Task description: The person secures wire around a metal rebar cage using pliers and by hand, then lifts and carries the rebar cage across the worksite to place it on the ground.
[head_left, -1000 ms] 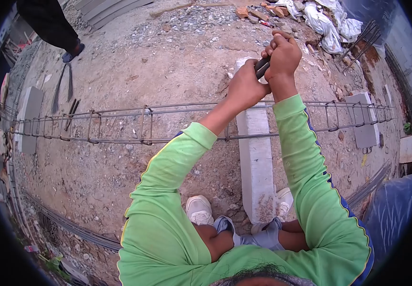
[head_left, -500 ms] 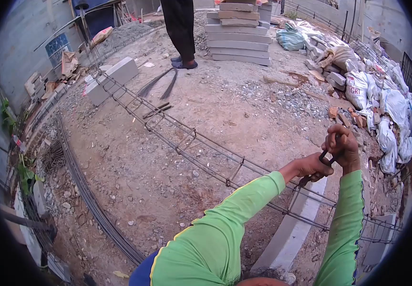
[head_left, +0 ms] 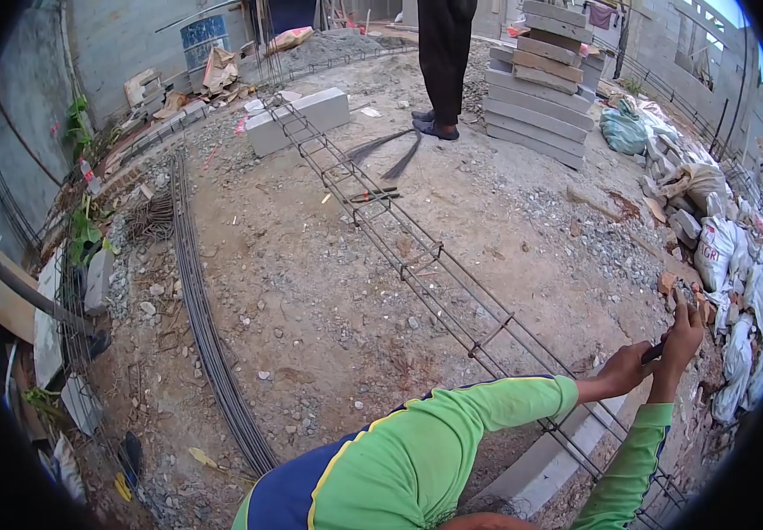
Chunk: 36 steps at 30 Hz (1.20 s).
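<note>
My left hand (head_left: 622, 370) is closed around the dark metal handle of what look like pincers (head_left: 653, 353). My right hand (head_left: 683, 340) is beside it, a little higher, its fingers curled at the same tool; its exact grip is partly hidden. Both hands are over the right part of a long rebar cage (head_left: 421, 256), made of thin bars joined by crosswise stirrups. Beneath the cage near my arms lies a grey block (head_left: 532, 464), and a second grey block (head_left: 302, 122) supports its far end. The tool's jaws are hidden.
A bundle of straight steel rods (head_left: 200, 327) lies at left. Dark tie wire (head_left: 399, 152) is near a standing person's legs (head_left: 443, 62). Behind are stacked blocks (head_left: 536, 106); white sacks (head_left: 721, 252) and rubble line the right side. Another tool (head_left: 373, 194) rests at the cage.
The view has turned left, so the scene sits further right. My hands stay close together on the tool, and its two handles, seen spread before, are now mostly covered.
</note>
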Tool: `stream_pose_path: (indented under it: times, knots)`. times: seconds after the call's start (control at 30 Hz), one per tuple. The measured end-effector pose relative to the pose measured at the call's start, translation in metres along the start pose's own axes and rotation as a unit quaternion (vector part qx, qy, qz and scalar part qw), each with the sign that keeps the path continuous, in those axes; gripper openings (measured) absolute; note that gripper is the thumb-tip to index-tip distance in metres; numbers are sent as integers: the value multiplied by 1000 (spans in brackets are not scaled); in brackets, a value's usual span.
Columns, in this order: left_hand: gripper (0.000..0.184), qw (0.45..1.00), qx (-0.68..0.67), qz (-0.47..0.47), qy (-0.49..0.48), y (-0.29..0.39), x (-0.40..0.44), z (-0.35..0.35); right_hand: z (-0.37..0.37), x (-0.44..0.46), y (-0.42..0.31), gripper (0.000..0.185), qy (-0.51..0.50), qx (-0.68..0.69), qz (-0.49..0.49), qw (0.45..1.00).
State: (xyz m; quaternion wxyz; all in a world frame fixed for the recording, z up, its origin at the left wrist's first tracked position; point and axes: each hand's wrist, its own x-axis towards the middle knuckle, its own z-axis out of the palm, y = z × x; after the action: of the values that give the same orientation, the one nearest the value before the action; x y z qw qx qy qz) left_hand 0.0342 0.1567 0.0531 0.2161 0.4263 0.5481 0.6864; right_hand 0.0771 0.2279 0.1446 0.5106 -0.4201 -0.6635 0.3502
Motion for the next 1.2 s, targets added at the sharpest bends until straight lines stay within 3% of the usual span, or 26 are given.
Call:
stream_pose_path:
  times: [0.03,0.07,0.1,0.13,0.2,0.23,0.27,0.33,0.4,0.43,0.5,0.57,0.6,0.67,0.7,0.73,0.8,0.83,0.87,0.93,0.97,1.0,1.03,1.07,1.13,1.2]
  knots:
    - [23,995,-43,36,-80,-8,7,-6,-10,-11,-21,31,-72,19,16,997]
    - [23,981,-85,71,-159,-15,13,-11,-18,-9,-26,31,-73,19,14,997]
    - [24,955,-183,18,-233,-13,15,-19,-25,-8,-27,38,-154,114,15,981]
    - [24,955,-183,18,-232,-1,16,-30,-32,-10,-32,45,-232,206,17,951]
    - [25,917,-132,-83,-368,23,17,-45,-37,-15,-40,56,-248,188,-2,950]
    - [21,890,-191,-144,-387,19,22,-45,-37,-14,-36,57,-295,274,-11,915]
    - [21,890,-191,-142,-389,14,27,-43,-37,-13,-30,58,-340,357,-18,870]
    - [17,829,-242,-199,-463,5,34,-37,-37,-11,-3,50,-348,436,17,830]
    - [14,831,-231,-202,-464,12,32,-36,-44,4,16,37,-360,463,12,810]
    - [17,853,-199,-202,-438,19,29,-40,-45,7,9,25,-296,391,45,870]
    - [22,870,-165,-206,-417,15,24,-34,-36,4,-11,21,-260,345,82,898]
    - [37,972,-111,4,-206,-4,17,-17,-21,5,-24,15,-159,277,139,937]
    - [37,971,-106,6,-212,-6,10,-8,-15,12,-16,15,-154,282,138,937]
    - [48,992,71,96,35,-4,-7,9,-4,29,3,13,-76,220,151,961]
    - [44,985,91,100,106,2,-11,18,4,28,0,14,-32,178,140,973]
    - [44,985,93,103,100,7,-9,16,11,29,1,14,-27,182,140,973]
    - [42,988,98,-117,1,20,1,11,20,32,3,15,30,100,111,988]
    - [35,986,103,-127,-16,28,2,5,20,31,1,18,38,81,113,990]
    - [35,987,102,-126,-21,21,4,7,20,34,12,18,43,80,113,989]
    - [29,995,70,6,-68,-12,17,9,21,42,37,21,118,-44,-41,991]
    - [24,994,-15,83,-67,-34,23,17,12,36,27,27,84,-67,-34,994]
    - [24,993,-17,85,-75,-33,27,6,-3,29,15,27,92,-69,-33,993]
    - [23,966,-121,-45,-224,-24,34,-16,-20,24,2,32,-56,111,86,989]
    - [22,891,-217,-173,-361,-12,38,-34,-30,23,-5,37,-202,283,196,917]
    - [22,853,-278,-188,-400,-2,38,-44,-28,15,-7,44,-228,295,173,912]
    - [25,804,-301,-245,-450,-2,42,-46,-9,-8,-21,39,-201,309,46,929]
